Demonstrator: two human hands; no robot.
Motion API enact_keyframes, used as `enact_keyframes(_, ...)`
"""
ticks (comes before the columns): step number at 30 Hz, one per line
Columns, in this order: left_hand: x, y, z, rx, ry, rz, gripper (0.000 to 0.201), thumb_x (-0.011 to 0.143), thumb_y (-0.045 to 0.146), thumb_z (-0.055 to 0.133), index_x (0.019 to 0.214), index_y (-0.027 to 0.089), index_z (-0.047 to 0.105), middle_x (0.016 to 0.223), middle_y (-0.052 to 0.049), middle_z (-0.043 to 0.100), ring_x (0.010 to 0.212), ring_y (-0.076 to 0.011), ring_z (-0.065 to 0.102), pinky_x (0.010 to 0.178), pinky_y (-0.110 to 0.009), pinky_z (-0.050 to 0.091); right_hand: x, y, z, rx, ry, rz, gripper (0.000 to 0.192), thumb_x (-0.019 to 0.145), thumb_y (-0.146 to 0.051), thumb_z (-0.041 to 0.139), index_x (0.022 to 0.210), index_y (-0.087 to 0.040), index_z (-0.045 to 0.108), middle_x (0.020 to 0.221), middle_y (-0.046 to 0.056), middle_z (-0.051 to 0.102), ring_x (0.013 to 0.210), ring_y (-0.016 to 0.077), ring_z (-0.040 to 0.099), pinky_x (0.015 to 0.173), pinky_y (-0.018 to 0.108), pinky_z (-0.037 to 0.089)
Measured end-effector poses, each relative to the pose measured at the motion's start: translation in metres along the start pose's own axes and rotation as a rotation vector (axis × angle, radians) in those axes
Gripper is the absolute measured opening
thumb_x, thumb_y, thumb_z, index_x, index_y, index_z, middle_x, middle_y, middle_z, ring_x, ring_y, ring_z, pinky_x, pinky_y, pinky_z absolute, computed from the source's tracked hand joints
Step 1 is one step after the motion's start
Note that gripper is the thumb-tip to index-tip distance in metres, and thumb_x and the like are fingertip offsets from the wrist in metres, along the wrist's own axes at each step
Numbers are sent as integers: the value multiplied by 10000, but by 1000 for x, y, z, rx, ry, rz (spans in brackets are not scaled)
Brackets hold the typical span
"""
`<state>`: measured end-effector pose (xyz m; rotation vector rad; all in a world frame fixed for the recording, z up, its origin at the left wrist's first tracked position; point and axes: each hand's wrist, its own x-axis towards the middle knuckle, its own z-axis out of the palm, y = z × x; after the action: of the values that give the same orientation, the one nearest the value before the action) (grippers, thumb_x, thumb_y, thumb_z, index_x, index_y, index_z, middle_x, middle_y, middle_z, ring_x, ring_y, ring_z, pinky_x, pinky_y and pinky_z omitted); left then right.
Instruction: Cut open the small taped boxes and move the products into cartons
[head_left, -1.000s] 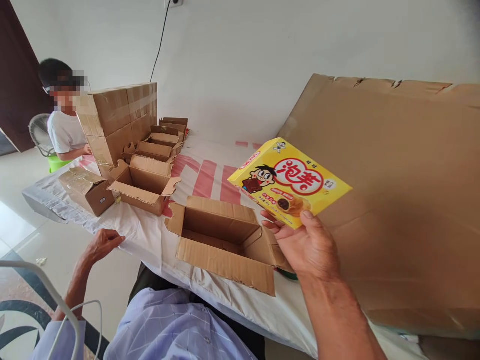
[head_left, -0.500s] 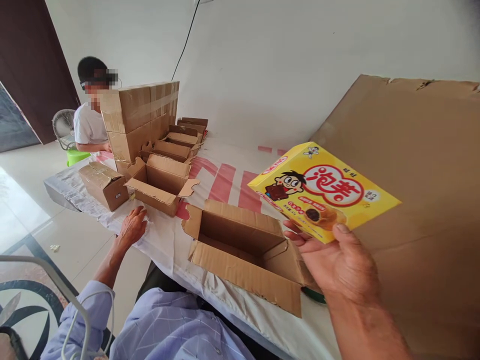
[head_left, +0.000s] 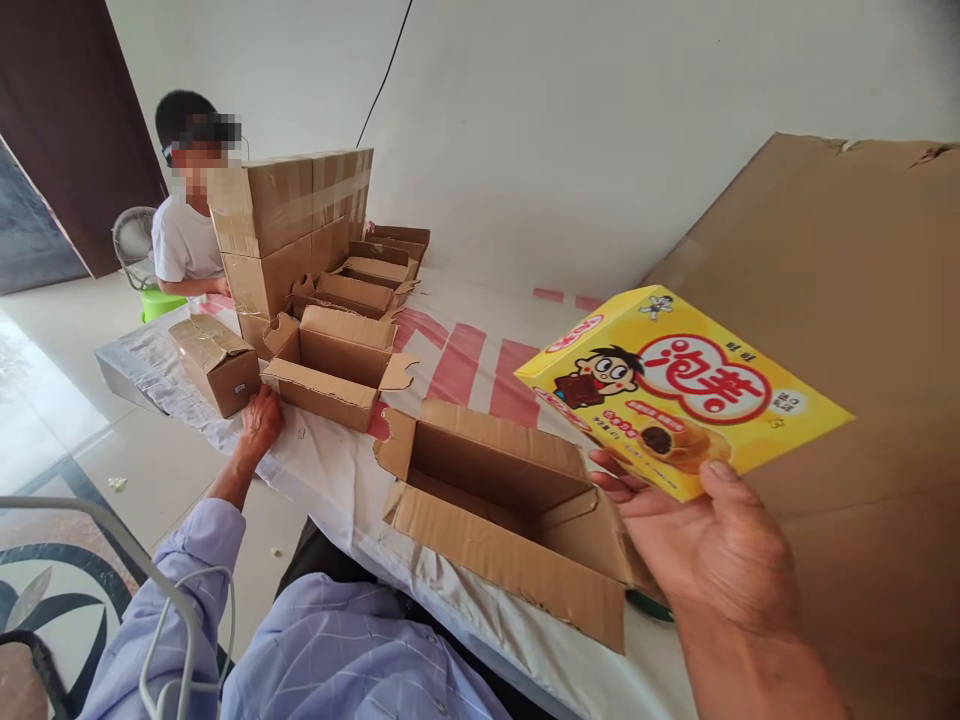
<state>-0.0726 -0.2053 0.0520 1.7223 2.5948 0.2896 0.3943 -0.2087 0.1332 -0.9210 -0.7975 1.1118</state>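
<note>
My right hand (head_left: 739, 545) grips a yellow snack box (head_left: 675, 390) by its lower edge, thumb on the printed front. It holds the box tilted in the air above the right end of an open, bare-bottomed cardboard carton (head_left: 510, 570). Far to the left, my left hand (head_left: 261, 425) rests on the table with its fingers curled in. Those fingers are beside a closed carton (head_left: 214, 365) and the near corner of another open carton (head_left: 330, 385). Whatever is under the curled fingers is hidden.
Taped cartons (head_left: 281, 210) stand stacked at the back left. More open cartons (head_left: 375, 270) line up beside them. A person in a white shirt (head_left: 184, 245) sits behind the stack. A large cardboard sheet (head_left: 847, 260) leans at right. A white cable (head_left: 184, 620) hangs near my left arm.
My left hand has shifted toward the closed carton and its fingers have curled in. In the view, the snack box and right hand sit slightly farther right, as the camera has turned a little.
</note>
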Motion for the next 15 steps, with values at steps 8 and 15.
enact_keyframes(8, -13, -18, -2, -71, 37, -71, 331, 1000, 182, 559, 1263, 170, 760, 1386, -150, 739, 1233, -314, 713, 1011, -360, 558, -4, -4, 6, 19, 28, 41, 600, 453, -600, 953, 939, -281, 804, 1000, 12, 756, 732, 199, 710, 595, 317, 567)
enact_keyframes(15, -1, -8, 0, -136, 27, -147, 377, 976, 164, 589, 1324, 188, 734, 1279, -182, 780, 1206, -350, 738, 986, -403, 572, -7, -8, 9, 26, 23, 55, 624, 431, -572, 948, 964, -278, 809, 961, -10, 775, 692, 193, 725, 556, 297, 579)
